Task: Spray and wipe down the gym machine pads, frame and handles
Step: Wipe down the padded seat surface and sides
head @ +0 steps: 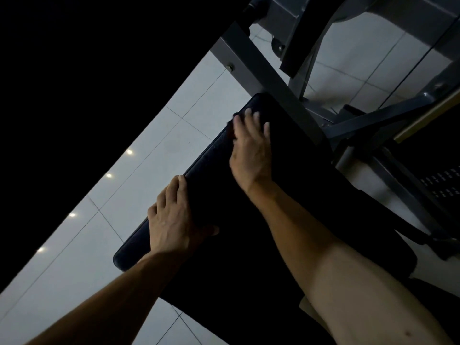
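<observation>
Pad wipe underway: right hand (250, 155) pressed flat, fingers spread, at pad's (224, 195) 12 o'clock end; left hand (171, 220) grips its 9 o'clock edge; frame (268, 78) and handles probably remain.

two hands (171, 220) (251, 150), one black pad (286, 207), one grey frame (261, 78), four light reflections (129, 152)

Head view, tilted, close overhead

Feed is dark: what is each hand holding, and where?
Left hand grips the pad at its side edge. Right hand lies flat on the pad, maybe over a dark cloth; unclear.
</observation>
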{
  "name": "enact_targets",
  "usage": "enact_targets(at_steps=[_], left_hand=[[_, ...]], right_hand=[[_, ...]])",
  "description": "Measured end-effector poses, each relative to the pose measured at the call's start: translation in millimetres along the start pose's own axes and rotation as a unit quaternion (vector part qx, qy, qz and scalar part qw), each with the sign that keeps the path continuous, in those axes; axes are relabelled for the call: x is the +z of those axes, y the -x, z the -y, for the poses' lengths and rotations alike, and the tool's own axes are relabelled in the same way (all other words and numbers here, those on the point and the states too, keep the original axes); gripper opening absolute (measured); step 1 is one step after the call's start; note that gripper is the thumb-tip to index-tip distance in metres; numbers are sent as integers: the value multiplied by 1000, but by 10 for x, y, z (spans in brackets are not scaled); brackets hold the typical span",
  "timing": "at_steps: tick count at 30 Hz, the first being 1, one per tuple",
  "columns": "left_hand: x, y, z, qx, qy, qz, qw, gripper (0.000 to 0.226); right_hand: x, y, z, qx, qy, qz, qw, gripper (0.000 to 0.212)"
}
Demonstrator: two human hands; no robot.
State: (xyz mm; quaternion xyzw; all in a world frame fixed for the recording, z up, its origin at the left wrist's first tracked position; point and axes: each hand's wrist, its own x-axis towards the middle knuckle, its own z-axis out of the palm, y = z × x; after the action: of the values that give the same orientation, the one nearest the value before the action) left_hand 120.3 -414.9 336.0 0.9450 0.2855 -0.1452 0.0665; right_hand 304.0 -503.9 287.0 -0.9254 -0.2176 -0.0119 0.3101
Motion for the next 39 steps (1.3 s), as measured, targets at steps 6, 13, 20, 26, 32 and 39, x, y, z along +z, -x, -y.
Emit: enact_targets(at_steps=[6,13,20,26,32,39], left_hand=[[5,14,-22,-6,14,-9,1000,143],[70,26,83,14,35,-13,999,141],[171,312,271,-55,39,-15,998,147],[244,385,342,-75,16,34,996,153],[261,393,372,-70,31,36,996,152],[286,390,311,-79,59,58,993,148]], right_hand=[[187,575,198,-271,32,107,956,62],[-117,-321,-210,27,47,4,999,70],[227,808,432,-139,-16,61,988,59],[281,844,285,-333,38,106,936,55],[116,256,334,23,1,-13,1000,56],[318,1126,538,-226,7,89,970,57]])
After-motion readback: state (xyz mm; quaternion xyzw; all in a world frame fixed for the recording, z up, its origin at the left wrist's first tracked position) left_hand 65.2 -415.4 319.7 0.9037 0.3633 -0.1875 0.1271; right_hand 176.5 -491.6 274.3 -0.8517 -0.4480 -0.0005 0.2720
